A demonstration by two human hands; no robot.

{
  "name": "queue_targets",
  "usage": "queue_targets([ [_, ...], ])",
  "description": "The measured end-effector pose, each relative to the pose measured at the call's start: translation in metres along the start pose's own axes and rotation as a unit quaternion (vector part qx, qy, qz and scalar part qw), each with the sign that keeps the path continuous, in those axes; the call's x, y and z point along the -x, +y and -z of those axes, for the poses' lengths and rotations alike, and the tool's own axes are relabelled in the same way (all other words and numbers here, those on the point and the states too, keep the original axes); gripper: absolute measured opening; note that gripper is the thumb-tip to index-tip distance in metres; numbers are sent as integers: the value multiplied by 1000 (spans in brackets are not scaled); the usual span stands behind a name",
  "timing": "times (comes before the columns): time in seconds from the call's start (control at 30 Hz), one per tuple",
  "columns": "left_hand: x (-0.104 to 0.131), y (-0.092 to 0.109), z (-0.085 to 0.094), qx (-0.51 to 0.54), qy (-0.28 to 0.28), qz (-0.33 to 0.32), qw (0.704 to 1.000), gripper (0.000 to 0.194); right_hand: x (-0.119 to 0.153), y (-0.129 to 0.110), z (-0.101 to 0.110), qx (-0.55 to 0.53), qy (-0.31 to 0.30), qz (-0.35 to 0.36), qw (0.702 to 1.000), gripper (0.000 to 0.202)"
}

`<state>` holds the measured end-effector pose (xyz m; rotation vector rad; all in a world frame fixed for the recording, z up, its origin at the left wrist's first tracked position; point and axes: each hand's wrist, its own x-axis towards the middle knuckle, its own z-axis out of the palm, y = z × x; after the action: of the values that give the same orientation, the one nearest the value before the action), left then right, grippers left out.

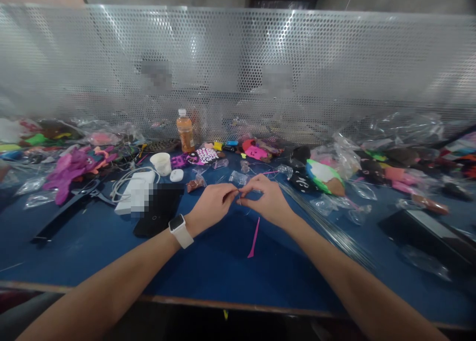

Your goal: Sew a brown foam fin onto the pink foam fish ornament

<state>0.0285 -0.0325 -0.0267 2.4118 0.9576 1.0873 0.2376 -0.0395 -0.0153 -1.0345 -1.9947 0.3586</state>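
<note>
Over the middle of the blue table (219, 276), my left hand (213, 202) and my right hand (266, 199) meet at the fingertips. Both are closed in a pinch on a thin wire (240, 198), most of which the fingers hide. A watch with a pale strap (182, 232) is on my left wrist. Below my right hand lies a slim pink plastic modelling tool (254, 239). A bundle of straight thin wires (327, 222) stretches out beside my right forearm. Small clear packets (238, 177) lie just beyond my fingers.
Left of my hands are a black phone (163, 207), a white box (136, 190) with a cable, and a white cup (161, 163). An orange drink bottle (185, 132) stands before the perforated metal screen (223, 58). Colourful clay pieces (325, 175) and plastic bags line the back.
</note>
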Motion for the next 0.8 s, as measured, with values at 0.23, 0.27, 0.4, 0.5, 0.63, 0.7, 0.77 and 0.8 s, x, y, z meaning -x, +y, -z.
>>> queue_targets([
  [0.23, 0, 3, 1, 8, -14, -22, 1000, 18, -3, -1, 8, -52, 0, 6, 999, 16],
  [0.27, 0, 4, 1, -4, -11, -25, 1000, 18, -3, -2, 8, -81, -3, -19, 997, 21],
  [0.4, 2, 6, -1, -74, -1, -53, 996, 23, -4, -2, 1, -199, -31, -135, 970, 37],
  [0.5, 2, 7, -1, -117, 10, -85, 990, 26, -3, -3, -10, -319, -22, -209, 924, 44],
  [0.63, 0, 7, 1, -158, -12, -78, 984, 27, -1, -3, -21, -374, -19, -253, 892, 55],
  [0.7, -1, 7, 2, -141, -8, -31, 990, 26, -1, -1, -23, -310, 7, -230, 922, 49],
  [0.77, -2, 6, 3, -95, 5, 17, 995, 25, 0, 1, -21, -219, 36, -176, 959, 35],
  [0.8, -2, 5, 3, -69, 8, 32, 997, 24, 1, 1, -21, -173, 49, -145, 973, 28],
])
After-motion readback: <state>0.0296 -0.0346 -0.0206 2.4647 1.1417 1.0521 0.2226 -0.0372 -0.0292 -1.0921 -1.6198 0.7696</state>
